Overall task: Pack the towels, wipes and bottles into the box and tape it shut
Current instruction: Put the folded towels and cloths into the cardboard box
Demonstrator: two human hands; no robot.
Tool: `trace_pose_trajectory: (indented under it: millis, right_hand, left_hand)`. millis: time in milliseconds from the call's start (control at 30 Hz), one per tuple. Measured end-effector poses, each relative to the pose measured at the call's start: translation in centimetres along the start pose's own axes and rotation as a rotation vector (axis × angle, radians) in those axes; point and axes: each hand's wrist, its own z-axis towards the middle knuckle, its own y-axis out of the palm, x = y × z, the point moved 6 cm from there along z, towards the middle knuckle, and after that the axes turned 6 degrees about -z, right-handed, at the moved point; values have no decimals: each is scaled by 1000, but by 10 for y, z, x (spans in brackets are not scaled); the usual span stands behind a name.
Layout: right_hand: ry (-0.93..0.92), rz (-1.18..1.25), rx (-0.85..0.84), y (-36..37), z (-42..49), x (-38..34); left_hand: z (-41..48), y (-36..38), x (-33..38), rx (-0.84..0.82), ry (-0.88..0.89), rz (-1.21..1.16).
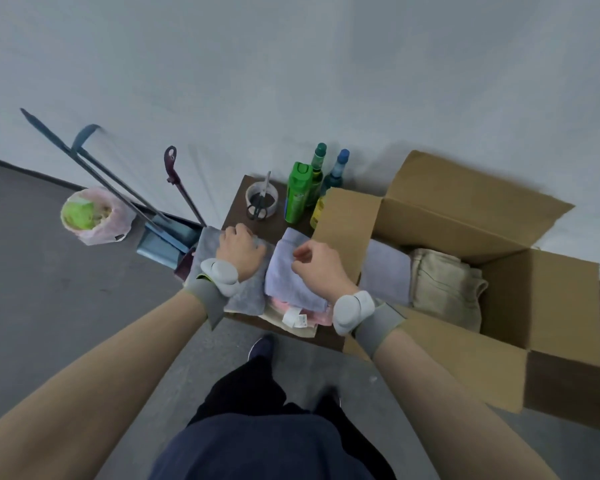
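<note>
Head view | left grip [241, 252] curls on folded grey towel [210, 245] on dark bench [236, 209] | right grip [317, 268] pinches folded lilac towel [284, 275] | open brown cardboard box [447, 216] just right of that grip

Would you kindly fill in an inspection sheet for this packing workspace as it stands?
Surface: small dark table, mostly covered.
Job's things: open box holds a lilac towel and a beige towel; grey towel, lilac stack and bottles outside it; tape roll with scissors on it; wipes not seen.
Clutter: nothing seen.
Hands: left hand grips the grey towel; right hand pinches the top of the lilac stack.
Cables: nothing seen.
Surroundings: long-handled dustpan against the wall, lined bin on the floor.
</note>
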Motion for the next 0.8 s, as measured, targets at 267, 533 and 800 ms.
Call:
trace_pose_trajectory:
  millis: [267, 533, 800]
  right_hand:
    - [37, -163, -116, 44, 15, 1]
    - [115, -180, -305, 88, 19, 9]
    - [80, -160, -386, 97, 28, 5]
  left_hand:
    - [23, 35, -17, -173, 70, 32]
    - [22, 25, -54, 112, -193, 157]
    - [27, 22, -121, 42, -434, -27]
